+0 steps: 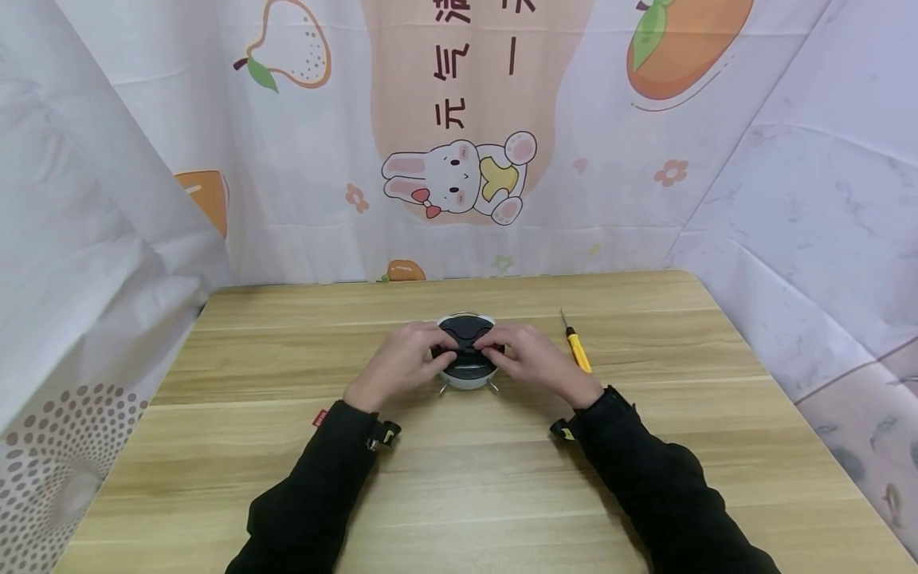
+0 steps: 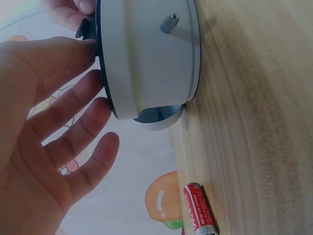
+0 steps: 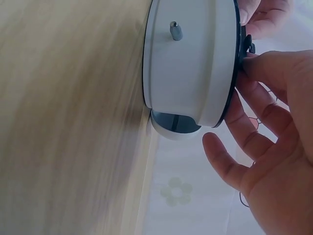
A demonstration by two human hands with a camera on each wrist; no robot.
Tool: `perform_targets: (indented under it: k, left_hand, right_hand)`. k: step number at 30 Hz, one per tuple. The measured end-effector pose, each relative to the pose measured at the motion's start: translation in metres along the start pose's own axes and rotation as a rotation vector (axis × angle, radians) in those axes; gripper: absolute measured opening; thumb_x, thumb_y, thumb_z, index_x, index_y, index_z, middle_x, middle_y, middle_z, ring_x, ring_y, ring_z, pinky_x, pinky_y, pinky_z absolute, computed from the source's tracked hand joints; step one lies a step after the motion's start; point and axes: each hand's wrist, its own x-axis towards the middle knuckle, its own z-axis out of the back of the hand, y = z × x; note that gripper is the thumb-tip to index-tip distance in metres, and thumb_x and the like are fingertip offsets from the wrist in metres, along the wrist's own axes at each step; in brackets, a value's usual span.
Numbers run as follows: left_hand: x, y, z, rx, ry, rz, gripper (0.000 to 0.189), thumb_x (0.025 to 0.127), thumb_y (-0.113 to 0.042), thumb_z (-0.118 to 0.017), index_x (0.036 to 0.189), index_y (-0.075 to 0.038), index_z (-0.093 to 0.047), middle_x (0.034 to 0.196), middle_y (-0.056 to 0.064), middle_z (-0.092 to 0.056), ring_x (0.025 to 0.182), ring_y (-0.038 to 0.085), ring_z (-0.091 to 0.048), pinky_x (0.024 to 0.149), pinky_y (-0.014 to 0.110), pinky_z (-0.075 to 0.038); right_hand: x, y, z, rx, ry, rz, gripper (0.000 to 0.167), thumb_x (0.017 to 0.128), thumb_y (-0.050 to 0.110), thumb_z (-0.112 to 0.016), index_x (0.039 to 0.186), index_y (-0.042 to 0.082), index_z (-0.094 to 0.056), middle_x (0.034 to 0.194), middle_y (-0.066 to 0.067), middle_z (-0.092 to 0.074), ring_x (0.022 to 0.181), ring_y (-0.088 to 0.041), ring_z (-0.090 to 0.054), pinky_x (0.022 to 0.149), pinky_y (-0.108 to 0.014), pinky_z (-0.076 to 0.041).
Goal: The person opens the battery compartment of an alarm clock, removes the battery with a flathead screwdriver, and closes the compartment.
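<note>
A white alarm clock (image 1: 468, 383) with a black back (image 1: 466, 325) lies face down on the table, its two short metal feet towards the person. A round bell (image 2: 161, 117) shows at its far side. My left hand (image 1: 405, 359) grips the clock from the left, thumb and fingertips at the middle of the black back. From the right, my right hand (image 1: 534, 359) grips it in the same way, fingertips close to the left ones. A small black piece (image 3: 250, 45) stands up from the back between the hands. What lies under the fingertips is hidden.
A yellow-handled screwdriver (image 1: 578, 351) lies right of the clock, tip pointing away. A red battery (image 2: 199, 208) lies on the table beyond the clock in the left wrist view. A printed curtain (image 1: 301, 183) hangs behind the wooden table (image 1: 459, 494).
</note>
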Motion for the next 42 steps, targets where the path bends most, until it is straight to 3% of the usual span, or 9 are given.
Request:
perform_targets:
  k: [9, 19, 30, 36, 42]
  left_hand:
    - [0.001, 0.0003, -0.0006, -0.002, 0.03, -0.018, 0.007, 0.091, -0.014, -0.078, 0.097, -0.012, -0.08, 0.101, 0.001, -0.074, 0.101, 0.019, -0.067, 0.091, 0.037, -0.054]
    - [-0.0001, -0.0003, -0.0013, 0.021, 0.013, -0.037, 0.008, 0.089, -0.013, -0.079, 0.097, -0.011, -0.081, 0.102, 0.003, -0.074, 0.103, 0.021, -0.067, 0.095, 0.039, -0.053]
    - [0.0, 0.0002, -0.001, 0.055, 0.009, -0.076, 0.008, 0.089, -0.012, -0.08, 0.096, -0.013, -0.083, 0.099, 0.001, -0.073, 0.096, 0.017, -0.067, 0.091, 0.035, -0.054]
    - [-0.0006, -0.0003, -0.0007, 0.06, 0.004, -0.087, 0.009, 0.088, -0.012, -0.08, 0.096, -0.013, -0.083, 0.098, 0.001, -0.073, 0.092, 0.015, -0.067, 0.088, 0.035, -0.055]
    - [-0.0002, -0.0003, -0.0009, 0.063, 0.004, -0.105, 0.008, 0.087, -0.011, -0.081, 0.094, -0.012, -0.083, 0.095, 0.0, -0.072, 0.088, 0.014, -0.066, 0.084, 0.033, -0.056]
  right_hand:
    - [0.0004, -0.0001, 0.0019, -0.016, 0.017, 0.013, 0.018, 0.098, 0.009, -0.068, 0.114, 0.014, -0.076, 0.113, -0.001, -0.071, 0.098, -0.01, -0.064, 0.075, -0.037, -0.055]
    - [-0.001, 0.0017, 0.0034, -0.034, 0.019, 0.039, 0.021, 0.097, 0.008, -0.069, 0.115, 0.016, -0.077, 0.116, -0.001, -0.071, 0.107, -0.014, -0.066, 0.084, -0.036, -0.056]
    - [0.0003, 0.0004, 0.0055, -0.082, 0.02, 0.083, 0.02, 0.097, 0.011, -0.071, 0.114, 0.018, -0.078, 0.113, 0.0, -0.071, 0.093, -0.009, -0.063, 0.071, -0.029, -0.05]
    - [0.0015, 0.0021, 0.0066, -0.112, 0.017, 0.111, 0.019, 0.097, 0.012, -0.071, 0.113, 0.017, -0.078, 0.11, 0.001, -0.072, 0.09, -0.009, -0.063, 0.072, -0.032, -0.05]
    - [0.0011, 0.0018, 0.007, -0.143, 0.018, 0.118, 0.019, 0.096, 0.011, -0.072, 0.112, 0.019, -0.079, 0.106, 0.003, -0.071, 0.085, -0.009, -0.061, 0.086, -0.043, -0.051]
